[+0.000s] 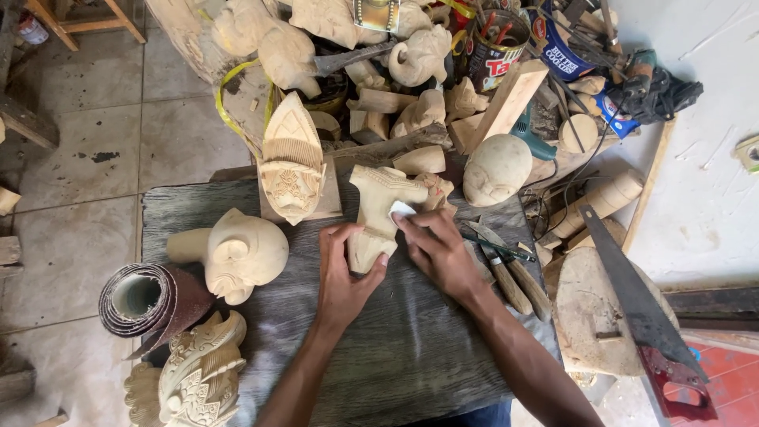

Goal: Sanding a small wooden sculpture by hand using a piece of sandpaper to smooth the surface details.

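Observation:
A pale carved wooden figure (378,207) lies on the dark wooden workboard (411,348). My left hand (341,273) grips its lower end, thumb across the base. My right hand (436,251) presses a small white piece of sandpaper (401,210) against the figure's right side, fingertips on the paper.
A roll of dark sandpaper (150,299) lies at the left edge. Beside it are a round carved head (237,253) and an ornate carving (194,379). A carved mask (292,162) leans at the back. Chisels (506,269) and a handsaw (640,316) lie right. Unfinished carvings and cans pile behind.

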